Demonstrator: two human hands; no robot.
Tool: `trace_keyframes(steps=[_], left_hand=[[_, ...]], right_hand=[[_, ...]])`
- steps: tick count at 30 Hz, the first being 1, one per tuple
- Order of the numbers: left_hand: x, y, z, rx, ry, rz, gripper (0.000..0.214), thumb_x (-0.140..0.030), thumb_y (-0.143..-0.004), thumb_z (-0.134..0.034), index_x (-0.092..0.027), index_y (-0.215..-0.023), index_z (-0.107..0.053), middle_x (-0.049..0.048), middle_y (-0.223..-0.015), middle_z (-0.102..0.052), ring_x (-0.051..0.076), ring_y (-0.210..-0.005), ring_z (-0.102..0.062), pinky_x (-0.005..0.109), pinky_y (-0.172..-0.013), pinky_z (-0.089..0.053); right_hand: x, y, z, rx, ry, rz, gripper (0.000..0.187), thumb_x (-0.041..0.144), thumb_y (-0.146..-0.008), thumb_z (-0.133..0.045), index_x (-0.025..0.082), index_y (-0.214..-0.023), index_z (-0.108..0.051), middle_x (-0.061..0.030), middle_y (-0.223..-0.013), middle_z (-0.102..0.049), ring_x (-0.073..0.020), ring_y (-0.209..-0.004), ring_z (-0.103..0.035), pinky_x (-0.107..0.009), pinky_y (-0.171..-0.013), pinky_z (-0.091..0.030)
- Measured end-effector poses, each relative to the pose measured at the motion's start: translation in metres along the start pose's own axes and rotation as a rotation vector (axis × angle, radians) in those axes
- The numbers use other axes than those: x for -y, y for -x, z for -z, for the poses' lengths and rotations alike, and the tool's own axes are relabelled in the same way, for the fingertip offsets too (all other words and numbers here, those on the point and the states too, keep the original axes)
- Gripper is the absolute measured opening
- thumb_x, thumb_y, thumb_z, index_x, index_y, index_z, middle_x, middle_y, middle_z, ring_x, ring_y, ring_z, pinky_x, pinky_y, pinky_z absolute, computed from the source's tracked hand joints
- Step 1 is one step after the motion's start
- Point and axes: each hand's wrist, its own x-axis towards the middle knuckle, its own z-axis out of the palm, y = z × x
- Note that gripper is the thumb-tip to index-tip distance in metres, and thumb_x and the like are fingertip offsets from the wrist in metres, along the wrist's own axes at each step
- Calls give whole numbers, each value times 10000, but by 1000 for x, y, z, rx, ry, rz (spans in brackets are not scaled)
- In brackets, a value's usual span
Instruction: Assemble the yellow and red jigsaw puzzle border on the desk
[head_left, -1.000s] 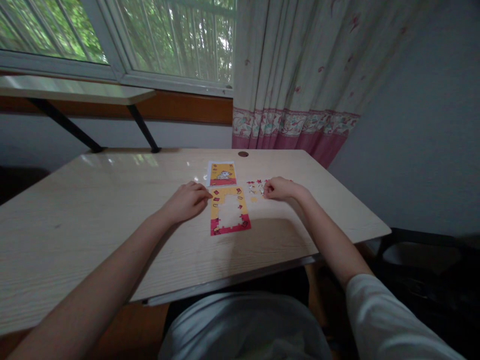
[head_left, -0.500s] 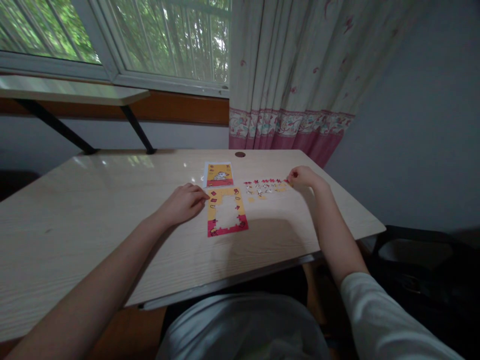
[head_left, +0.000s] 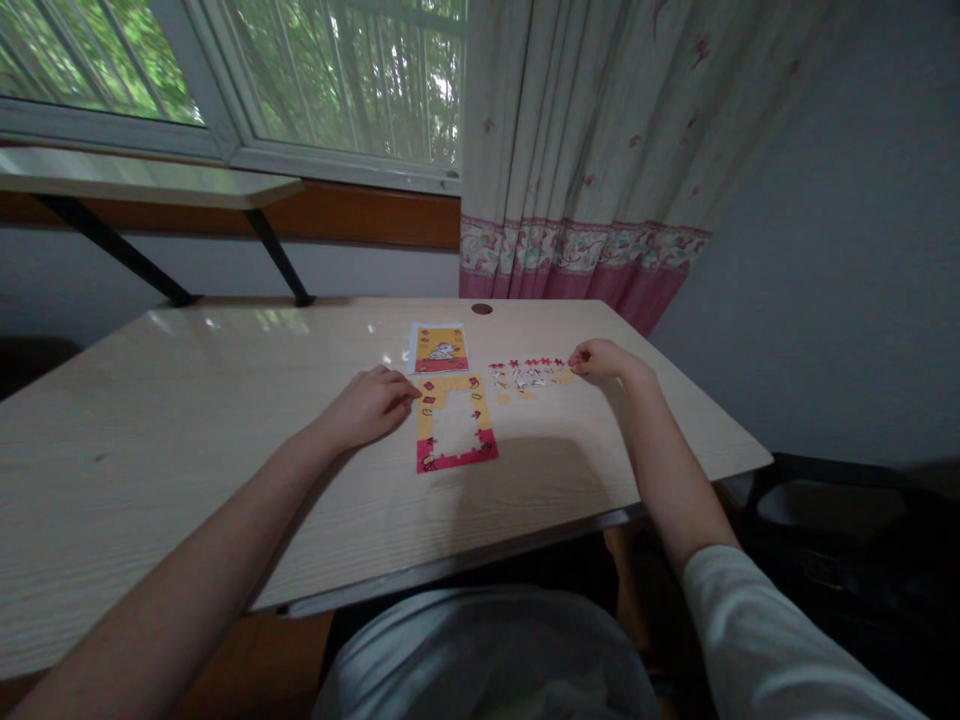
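Observation:
A partly assembled jigsaw puzzle [head_left: 486, 437] lies on the desk, its yellow and red border joined around a hollow middle. My left hand [head_left: 370, 408] rests flat beside it, fingers loosely bent and fingertips touching the upper left edge; it holds nothing. To the right, loose puzzle pieces [head_left: 521, 381] lie in rows: red at the back, white ones in the middle, yellow toward the front. At the right end of these rows my right hand [head_left: 602, 360] has thumb and fingers pinched on a puzzle piece, mostly hidden by the fingertips. Behind the puzzle lies a reference picture [head_left: 441, 345] of a white animal.
The pale wooden desk [head_left: 202, 430] has a round cable hole [head_left: 481, 309] near its back edge. A raised shelf [head_left: 150, 182] on black legs stands at the back left. A curtain [head_left: 555, 180] hangs behind, and a dark chair [head_left: 832, 490] is at the right.
My right hand has moved slightly left along the back row, its fingertips now lower and closer together. The left hand stays at the puzzle's edge.

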Motion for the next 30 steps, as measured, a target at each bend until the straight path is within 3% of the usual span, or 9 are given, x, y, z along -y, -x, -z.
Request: trace_keyframes(steps=[11,30], left_hand=[[3,0,-3,-12,1,-31,354,-265,-863,-418,-160,-985,-733,113,-965,-710,278,-914,-611,433,-843,-479],[-2,0,1,4,5,-16,370,-251,-854,-407,-152,-991,-736,123,-970,-706,270,-916,-616,419,-847,-498]], right_hand=[[-6,-8,-10,30,-87,9,120,182,-697,-672,167,-809,-712,-13,-759,-693,-113,-650,-574,-206,-577,-391],[-9,-10,-15,101,-289,-1,233,146,-619,-631,160,-850,-650,10,-692,-622,-106,-599,-519,-196,-530,-377]])
